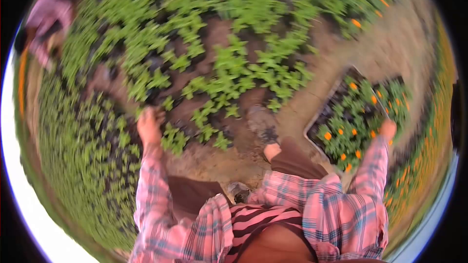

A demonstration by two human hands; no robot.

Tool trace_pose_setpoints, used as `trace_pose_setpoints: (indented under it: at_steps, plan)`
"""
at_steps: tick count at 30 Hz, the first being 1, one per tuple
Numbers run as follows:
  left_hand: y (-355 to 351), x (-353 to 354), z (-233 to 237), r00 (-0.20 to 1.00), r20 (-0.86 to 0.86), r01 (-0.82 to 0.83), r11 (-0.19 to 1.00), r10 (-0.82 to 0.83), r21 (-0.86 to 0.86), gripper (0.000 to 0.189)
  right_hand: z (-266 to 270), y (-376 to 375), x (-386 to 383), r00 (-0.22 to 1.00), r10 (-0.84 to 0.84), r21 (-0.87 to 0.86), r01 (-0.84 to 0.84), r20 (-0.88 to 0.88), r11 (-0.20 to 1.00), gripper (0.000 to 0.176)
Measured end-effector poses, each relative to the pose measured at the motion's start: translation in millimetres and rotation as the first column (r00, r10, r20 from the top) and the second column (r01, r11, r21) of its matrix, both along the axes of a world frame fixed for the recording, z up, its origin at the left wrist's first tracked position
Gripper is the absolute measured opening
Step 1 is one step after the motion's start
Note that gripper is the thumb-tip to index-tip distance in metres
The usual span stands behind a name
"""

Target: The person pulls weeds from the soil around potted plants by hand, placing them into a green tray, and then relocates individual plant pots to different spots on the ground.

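Pink plaid shirtsleeves [341, 209] hang open over a black-and-pink striped top [265, 213], with brown trousers [192, 196] below. Beyond them, the right hand [388, 129] is closed on the rim of a tray [317, 147] of orange-flowered marigold plants [358, 122], which sits tilted on bare soil [292, 109] beside one foot [272, 152]. The left hand [150, 121] reaches down to the leafy green seedlings [175, 139], its fingers blurred; whether it holds anything cannot be told. More seedlings spread outward, and far off at the left edge another person [48, 17] bends low.
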State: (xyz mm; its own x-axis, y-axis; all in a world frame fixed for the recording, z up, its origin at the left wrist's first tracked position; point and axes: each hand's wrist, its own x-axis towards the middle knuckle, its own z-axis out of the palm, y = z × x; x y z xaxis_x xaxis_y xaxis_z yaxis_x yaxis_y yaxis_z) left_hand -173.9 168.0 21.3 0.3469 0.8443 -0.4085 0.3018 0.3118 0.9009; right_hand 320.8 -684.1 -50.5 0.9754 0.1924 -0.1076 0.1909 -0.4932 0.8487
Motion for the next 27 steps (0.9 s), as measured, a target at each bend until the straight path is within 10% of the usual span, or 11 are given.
trace_pose_setpoints:
  at_steps: [1, 3, 6, 9, 12, 15, 17, 21, 22, 27]
  plan:
    - [-3.2, 2.7, -3.7, 1.0, -0.016, 0.013, 1.0, -0.014, -0.022, 0.025, 38.2, 54.8, -5.1, 0.993, 0.065, -0.074, -0.072, -0.097, 0.995, 0.029]
    - [-3.4, 4.8, -21.1, 0.976, -0.1, 0.193, 0.981, -0.195, -0.031, 0.021, 14.8, 58.9, 37.8, 0.944, -0.239, 0.617, 0.051, 0.227, 0.785, 0.031]
    - [-17.4, 20.3, -44.7, 0.928, -0.162, 0.328, 0.942, -0.335, -0.067, 0.018, 96.3, 276.6, 17.0, 0.874, -0.402, 0.844, -0.016, 0.272, 0.536, 0.033]
    - [-10.1, 48.4, -51.9, 0.715, -0.585, 0.669, 0.618, -0.383, 0.413, 0.017, 60.5, 338.2, 70.6, 0.941, -0.17, 0.879, -0.195, 0.292, 0.434, 0.033]
    - [12.8, 85.0, -83.4, 0.823, -0.525, 0.546, 0.557, -0.218, 0.625, 0.02, 61.6, 473.5, 55.3, 0.97, 0.041, 0.938, -0.241, 0.238, 0.249, 0.032]
    - [32.0, 116.3, -90.3, 0.342, -0.824, 0.84, 0.54, -0.451, 0.053, 0.019, 57.3, 589.6, 36.6, 0.922, 0.293, 0.964, -0.265, 0.255, -0.006, 0.022]
    - [35.3, 117.2, -121.8, 0.27, -0.809, 0.855, 0.516, -0.522, -0.048, 0.021, 61.4, 662.3, 15.1, 0.872, 0.423, 0.968, -0.192, 0.245, -0.164, 0.02]
    - [32.4, 132.2, -136.7, 0.322, -0.827, 0.777, 0.628, -0.461, -0.047, 0.02, 82.9, 788.8, -28.1, 0.664, 0.691, 0.94, -0.055, 0.287, -0.338, 0.02]
    - [41.6, 135.3, -142.0, 0.145, -0.82, 0.846, 0.499, -0.554, -0.188, 0.018, 86.5, 817.5, -35.9, 0.652, 0.728, 0.958, 0.009, 0.212, -0.288, 0.018]
    - [22.6, 140.2, -151.1, 0.302, -0.889, 0.665, 0.744, -0.344, -0.062, 0.023, 58.7, 961.4, -31.6, 0.445, 0.86, 0.949, 0.064, 0.25, -0.309, 0.012]
